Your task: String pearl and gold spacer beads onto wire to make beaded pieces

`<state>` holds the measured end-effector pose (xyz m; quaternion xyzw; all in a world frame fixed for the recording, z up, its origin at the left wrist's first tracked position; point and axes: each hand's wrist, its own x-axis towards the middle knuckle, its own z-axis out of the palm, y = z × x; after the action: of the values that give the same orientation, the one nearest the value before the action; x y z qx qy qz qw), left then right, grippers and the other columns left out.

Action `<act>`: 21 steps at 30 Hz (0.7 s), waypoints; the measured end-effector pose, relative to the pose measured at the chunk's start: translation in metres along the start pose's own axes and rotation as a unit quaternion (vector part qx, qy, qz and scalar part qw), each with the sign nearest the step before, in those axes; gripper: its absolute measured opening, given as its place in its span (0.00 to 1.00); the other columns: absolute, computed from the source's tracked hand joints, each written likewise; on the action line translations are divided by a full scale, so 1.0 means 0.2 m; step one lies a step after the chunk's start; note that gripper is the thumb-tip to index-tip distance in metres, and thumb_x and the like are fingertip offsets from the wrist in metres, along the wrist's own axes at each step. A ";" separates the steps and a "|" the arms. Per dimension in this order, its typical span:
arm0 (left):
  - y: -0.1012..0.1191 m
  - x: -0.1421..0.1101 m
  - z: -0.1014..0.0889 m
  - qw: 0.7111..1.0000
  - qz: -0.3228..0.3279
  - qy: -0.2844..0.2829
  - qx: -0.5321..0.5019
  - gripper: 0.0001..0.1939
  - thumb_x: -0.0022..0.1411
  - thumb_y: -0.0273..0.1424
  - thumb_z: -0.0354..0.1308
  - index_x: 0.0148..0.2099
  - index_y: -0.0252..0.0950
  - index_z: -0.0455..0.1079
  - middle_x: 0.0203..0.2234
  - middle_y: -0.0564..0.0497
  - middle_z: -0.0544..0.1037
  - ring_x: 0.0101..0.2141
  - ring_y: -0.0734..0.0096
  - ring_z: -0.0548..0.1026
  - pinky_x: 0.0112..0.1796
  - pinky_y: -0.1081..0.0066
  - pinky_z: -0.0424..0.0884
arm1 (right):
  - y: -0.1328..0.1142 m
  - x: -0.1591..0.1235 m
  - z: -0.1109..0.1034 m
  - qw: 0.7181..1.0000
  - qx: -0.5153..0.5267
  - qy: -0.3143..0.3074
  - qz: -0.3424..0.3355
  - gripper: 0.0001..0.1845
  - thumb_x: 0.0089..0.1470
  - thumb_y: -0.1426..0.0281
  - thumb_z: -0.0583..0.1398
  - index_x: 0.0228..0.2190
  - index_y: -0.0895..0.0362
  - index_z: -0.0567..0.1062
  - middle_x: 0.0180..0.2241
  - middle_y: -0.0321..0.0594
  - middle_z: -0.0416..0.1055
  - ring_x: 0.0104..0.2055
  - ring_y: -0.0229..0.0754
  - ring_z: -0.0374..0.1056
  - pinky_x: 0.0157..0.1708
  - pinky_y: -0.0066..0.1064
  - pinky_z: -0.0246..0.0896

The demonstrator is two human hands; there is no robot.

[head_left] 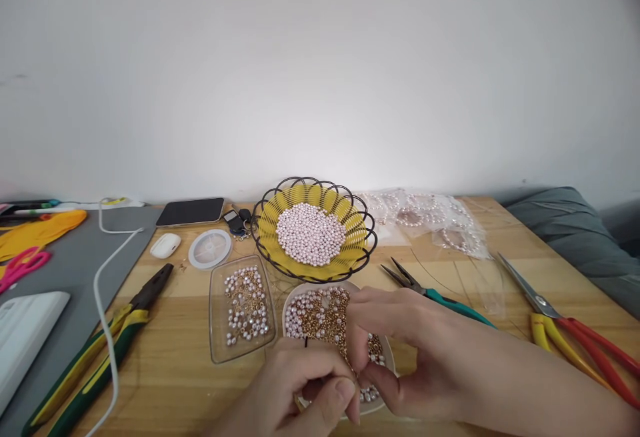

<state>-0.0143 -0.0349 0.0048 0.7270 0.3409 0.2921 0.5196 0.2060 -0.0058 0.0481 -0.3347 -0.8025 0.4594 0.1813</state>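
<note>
Both my hands meet over a pale bowl (289,303) of pearl and gold-coloured beads (320,313). My left hand (310,383) is closed, thumb and forefinger pinched together. From the right, my right hand (400,337) pinches close against the left fingertips. Whatever lies between the fingers is too small or hidden to make out. Left of the bowl is a clear rectangular dish (219,347) with pearl beads on gold-coloured pieces. Behind the bowl, a yellow woven basket (357,240) with a black looped rim holds many pale pink beads (310,233).
Green-handled needle-nose pliers (435,297) and red-and-yellow scissors (555,323) lie right. Large pliers (105,350), a white cable (103,290), a spool (210,249), an earbud case (165,245), a phone (191,211) and keys (237,221) lie left. Bagged bead strands (425,213) sit by the wall.
</note>
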 end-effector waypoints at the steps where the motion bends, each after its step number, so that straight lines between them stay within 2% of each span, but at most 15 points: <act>1: 0.00 0.00 0.00 1.000 -0.004 -0.004 0.006 0.26 0.75 0.44 0.47 0.30 0.37 0.76 0.22 0.49 0.78 0.22 0.72 0.69 0.22 0.75 0.61 | -0.01 0.00 0.00 1.000 0.004 -0.005 0.006 0.15 0.49 0.85 0.61 0.32 0.52 0.72 0.33 0.29 0.75 0.37 0.36 0.71 0.37 0.26 0.64; 9: 0.00 -0.01 0.00 0.999 -0.018 -0.025 0.031 0.27 0.75 0.44 0.47 0.31 0.34 0.77 0.23 0.49 0.78 0.23 0.75 0.69 0.24 0.78 0.63 | -0.10 0.03 -0.06 0.994 0.047 -0.075 0.058 0.10 0.58 0.80 0.56 0.38 0.55 0.71 0.36 0.36 0.77 0.38 0.39 0.73 0.37 0.28 0.67; 16: 0.00 -0.02 0.01 0.999 -0.033 -0.018 0.019 0.29 0.74 0.48 0.46 0.30 0.34 0.77 0.22 0.50 0.75 0.23 0.76 0.68 0.24 0.78 0.61 | -0.10 0.02 -0.08 0.988 0.090 -0.109 0.069 0.06 0.64 0.77 0.55 0.40 0.54 0.70 0.39 0.38 0.78 0.39 0.39 0.74 0.37 0.28 0.67; 21: 0.02 0.00 0.02 0.999 -0.020 -0.039 -0.005 0.34 0.74 0.51 0.42 0.27 0.34 0.74 0.19 0.51 0.71 0.20 0.77 0.64 0.20 0.78 0.56 | -0.08 -0.01 -0.08 0.988 0.041 -0.118 0.095 0.05 0.63 0.74 0.58 0.40 0.52 0.70 0.38 0.36 0.78 0.35 0.39 0.74 0.30 0.27 0.63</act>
<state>-0.0110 -0.0377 0.0071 0.7281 0.3332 0.2551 0.5420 0.2106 -0.0037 0.0697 -0.3454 -0.7632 0.5434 0.0541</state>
